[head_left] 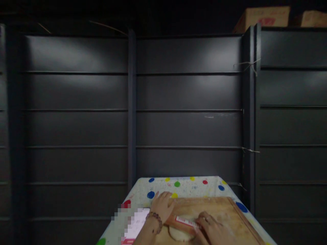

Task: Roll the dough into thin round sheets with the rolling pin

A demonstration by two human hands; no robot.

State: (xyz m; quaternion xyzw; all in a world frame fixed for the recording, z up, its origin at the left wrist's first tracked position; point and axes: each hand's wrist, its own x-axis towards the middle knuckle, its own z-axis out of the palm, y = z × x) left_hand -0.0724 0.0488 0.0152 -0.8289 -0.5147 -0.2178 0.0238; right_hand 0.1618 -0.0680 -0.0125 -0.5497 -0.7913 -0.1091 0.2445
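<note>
In the head view, low in the frame and a little right of centre, I see a person's two bare hands at a wooden board [224, 212]. A wooden rolling pin [180, 224] bearing a white, red-edged label [186, 221] slants across it at the bottom centre, lying over a flat round of dough [180, 235] whose near edge shows below the pin. The right hand [214, 227], at the bottom right of centre, grasps the pin's right end, its fingers bent over the wood. The left hand [161, 206] is by the pin's left end and the board's left edge, fingers stretched forward; I cannot tell whether its palm grips anything. A beaded bracelet [156, 220] circles that wrist. Just left of it, at the lower left of centre, lies a flat pale-pink item [139, 219], partly pixelated, with a red band at its near end. Under everything spreads a white tablecloth [163, 183] with coloured dots. Dark panelled shelving [189, 129] fills the middle of the frame, with wire [251, 64] tied around a post at the upper right and a cardboard box [267, 17] on top in the upper right corner.
</note>
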